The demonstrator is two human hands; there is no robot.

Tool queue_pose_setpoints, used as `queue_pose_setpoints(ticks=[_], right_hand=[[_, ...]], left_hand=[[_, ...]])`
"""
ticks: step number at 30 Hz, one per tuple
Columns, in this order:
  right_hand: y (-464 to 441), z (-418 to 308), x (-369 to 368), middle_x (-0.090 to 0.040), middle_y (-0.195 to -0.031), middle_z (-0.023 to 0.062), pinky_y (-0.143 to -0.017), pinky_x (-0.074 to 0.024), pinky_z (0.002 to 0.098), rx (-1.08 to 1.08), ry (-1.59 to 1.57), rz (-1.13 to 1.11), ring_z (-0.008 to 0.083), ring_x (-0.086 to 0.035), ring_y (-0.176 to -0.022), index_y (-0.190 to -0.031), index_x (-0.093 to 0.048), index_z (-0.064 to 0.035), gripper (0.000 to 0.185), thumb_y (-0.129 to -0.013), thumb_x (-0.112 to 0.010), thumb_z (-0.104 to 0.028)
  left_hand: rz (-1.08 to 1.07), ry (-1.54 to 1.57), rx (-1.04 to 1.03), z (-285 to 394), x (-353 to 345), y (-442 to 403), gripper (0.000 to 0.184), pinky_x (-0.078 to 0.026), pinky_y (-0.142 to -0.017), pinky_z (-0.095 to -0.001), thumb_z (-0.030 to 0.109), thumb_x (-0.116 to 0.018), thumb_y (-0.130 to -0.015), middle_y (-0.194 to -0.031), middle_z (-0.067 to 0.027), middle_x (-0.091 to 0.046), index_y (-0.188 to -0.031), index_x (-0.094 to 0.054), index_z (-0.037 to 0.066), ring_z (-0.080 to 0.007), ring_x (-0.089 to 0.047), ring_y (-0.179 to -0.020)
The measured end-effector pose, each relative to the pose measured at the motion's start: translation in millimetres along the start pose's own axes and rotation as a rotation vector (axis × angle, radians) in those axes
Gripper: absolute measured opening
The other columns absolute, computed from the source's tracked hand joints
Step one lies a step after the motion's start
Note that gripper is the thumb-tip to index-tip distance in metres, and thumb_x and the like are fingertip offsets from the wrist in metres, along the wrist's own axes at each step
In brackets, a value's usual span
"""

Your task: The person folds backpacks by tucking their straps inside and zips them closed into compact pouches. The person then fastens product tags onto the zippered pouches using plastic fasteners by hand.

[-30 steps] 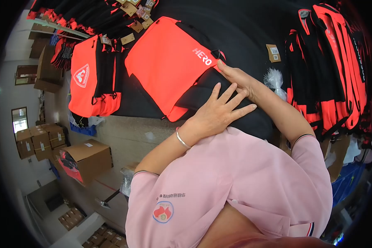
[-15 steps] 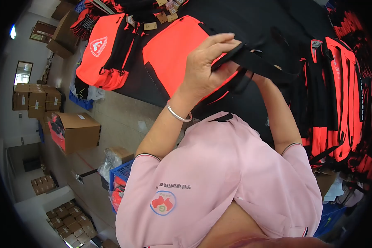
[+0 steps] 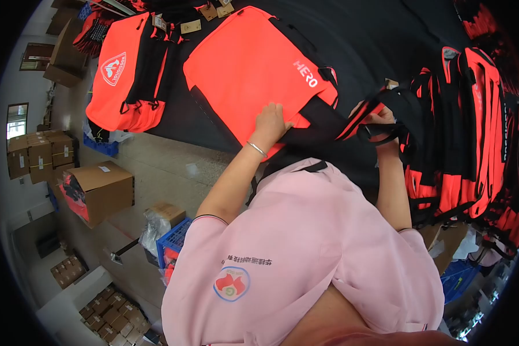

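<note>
An orange-and-black backpack [image 3: 236, 63] with HERO lettering lies at an angle on the black-covered table in front of me. My left hand [image 3: 272, 123] rests on its near side, fingers bent and gripping the fabric beside a black band. To the right, my right hand [image 3: 382, 120] is closed around black shoulder straps [image 3: 360, 124] with orange edging, drawn out from the bag. Loops of strap partly cover the right fingers. Beyond the left hand, a second orange backpack [image 3: 114, 72] with a white Rossignol badge stands on the table.
Several orange-and-black backpacks [image 3: 473, 138] are stacked at the right. Paper tags [image 3: 191, 26] lie at the far edge. An open carton [image 3: 106, 190] and a blue crate [image 3: 174, 235] stand on the floor at left, with stacked boxes [image 3: 40, 153] behind.
The backpack now lies flatter, showing its HERO lettering. My left hand has come down onto its near side. My right hand has moved right, pulling the straps away from the bag.
</note>
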State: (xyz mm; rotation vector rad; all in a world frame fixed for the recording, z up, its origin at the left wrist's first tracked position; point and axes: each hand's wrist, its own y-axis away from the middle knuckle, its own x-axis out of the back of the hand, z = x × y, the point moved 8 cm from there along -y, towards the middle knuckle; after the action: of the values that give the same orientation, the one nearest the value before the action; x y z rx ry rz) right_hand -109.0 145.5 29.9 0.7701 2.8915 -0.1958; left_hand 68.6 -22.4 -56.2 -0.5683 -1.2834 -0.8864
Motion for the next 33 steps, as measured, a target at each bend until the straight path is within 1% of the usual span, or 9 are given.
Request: queue_pose_setpoints(ticks=[1, 4, 9, 14, 21, 25, 28, 30, 33], right_hand=[[-3.2, -9.7, -17.2, -0.062, -0.085, 0.0053, -0.067, -0.0472, 0.0255, -0.121, -0.292, 0.061, 0.0135, -0.059, -0.074, -0.095, -0.061, -0.0014, 0.023, -0.08, -0.067, -0.017], [-10.4, -1.2, -30.7, -0.062, -0.095, 0.0014, -0.071, -0.0453, 0.0222, -0.16, -0.186, 0.136, 0.0086, -0.058, -0.078, -0.106, -0.058, -0.0025, 0.03, -0.079, -0.067, -0.013], [-21.9, -8.6, -32.0, -0.058, -0.087, -0.0019, -0.071, -0.0433, 0.0229, -0.114, 0.139, 0.283, 0.0076, -0.053, -0.077, -0.109, -0.056, -0.0001, 0.031, -0.08, -0.065, -0.009], [-22.5, -1.1, -36.8, -0.052, -0.073, -0.005, -0.06, -0.0374, 0.0205, -0.308, -0.056, 0.315, 0.0036, -0.047, -0.065, -0.091, -0.056, -0.0056, 0.012, -0.081, -0.062, -0.004], [-20.4, -3.9, -40.5, -0.058, -0.08, -0.0032, -0.063, -0.043, 0.0212, -0.357, -0.016, 0.396, 0.0066, -0.054, -0.071, -0.096, -0.057, -0.0037, 0.016, -0.082, -0.063, -0.007], [13.7, 40.5, 7.7, -0.064, -0.088, 0.0022, -0.07, -0.0474, 0.0275, -0.589, 0.147, 0.21, 0.0131, -0.06, -0.082, -0.106, -0.059, 0.0001, 0.028, -0.08, -0.064, -0.008], [36.9, 82.1, -9.9, -0.065, -0.095, 0.0204, -0.081, -0.0467, 0.0383, -0.787, 1.15, -0.545, 0.0315, -0.062, -0.09, -0.095, -0.062, 0.0057, 0.038, -0.071, -0.069, -0.023], [28.5, 95.1, -39.7, -0.062, -0.097, 0.0258, -0.083, -0.0452, 0.0412, -0.828, 1.11, -0.549, 0.0367, -0.06, -0.095, -0.098, -0.063, 0.0037, 0.048, -0.068, -0.071, -0.033], [-41.4, 126.0, -86.3, -0.056, -0.121, 0.0156, -0.092, -0.0413, 0.0365, -0.656, 0.684, -0.287, 0.0291, -0.052, -0.113, -0.122, -0.05, -0.0003, 0.053, -0.077, -0.064, -0.025]], left_hand=[[0.007, 0.012, 0.0, -4.2, -10.6, -0.9, 0.037, -0.051, -0.068, -0.0384, 0.033, -0.069, -0.076, -0.087, -0.014, -0.058, -0.09, -0.055, 0.002, -0.0303, -0.06, -0.085], [-0.015, -0.084, -0.205, 0.2, -38.2, -3.7, 0.016, -0.051, -0.057, -0.0383, 0.018, -0.05, -0.084, -0.076, -0.0126, -0.059, -0.084, -0.057, 0.004, -0.0265, -0.062, -0.071], [-0.203, -0.035, -0.25, -1.3, -73.2, -14.4, 0.027, -0.051, -0.058, -0.0404, 0.028, -0.06, -0.08, -0.087, -0.0158, -0.058, -0.088, -0.054, 0.004, -0.0306, -0.063, -0.07], [-0.029, 0.183, -0.163, -1.7, -47.1, -17.0, 0.024, -0.052, -0.053, -0.0389, 0.026, -0.054, -0.085, -0.083, -0.0153, -0.059, -0.093, -0.053, 0.003, -0.0291, -0.064, -0.068], [-0.149, 0.167, -0.137, 5.2, -86.5, -36.2, 0.033, -0.052, -0.061, -0.0421, 0.033, -0.06, -0.082, -0.081, -0.015, -0.059, -0.092, -0.053, 0.002, -0.0331, -0.064, -0.07], [-0.107, 0.467, -0.055, -8.8, -69.0, -49.2, 0.028, -0.05, -0.061, -0.0425, 0.028, -0.061, -0.083, -0.074, -0.0184, -0.061, -0.078, -0.056, 0.001, -0.0338, -0.063, -0.07], [-0.087, 1.129, 0.056, -18.4, -27.6, -58.4, 0.028, -0.047, -0.06, -0.044, 0.025, -0.058, -0.084, -0.074, -0.0221, -0.06, -0.073, -0.056, 0.0, -0.0362, -0.061, -0.07], [0.05, 1.005, 0.014, -1.4, 20.1, -53.1, 0.028, -0.043, -0.057, -0.0362, 0.022, -0.055, -0.087, -0.066, -0.0169, -0.055, -0.072, -0.051, 0.0, -0.0266, -0.055, -0.06], [0.09, 1.062, -0.002, 12.3, 57.0, -28.4, 0.027, -0.042, -0.055, -0.0338, 0.021, -0.055, -0.087, -0.064, -0.0161, -0.053, -0.072, -0.05, 0.0, -0.0229, -0.053, -0.057]])
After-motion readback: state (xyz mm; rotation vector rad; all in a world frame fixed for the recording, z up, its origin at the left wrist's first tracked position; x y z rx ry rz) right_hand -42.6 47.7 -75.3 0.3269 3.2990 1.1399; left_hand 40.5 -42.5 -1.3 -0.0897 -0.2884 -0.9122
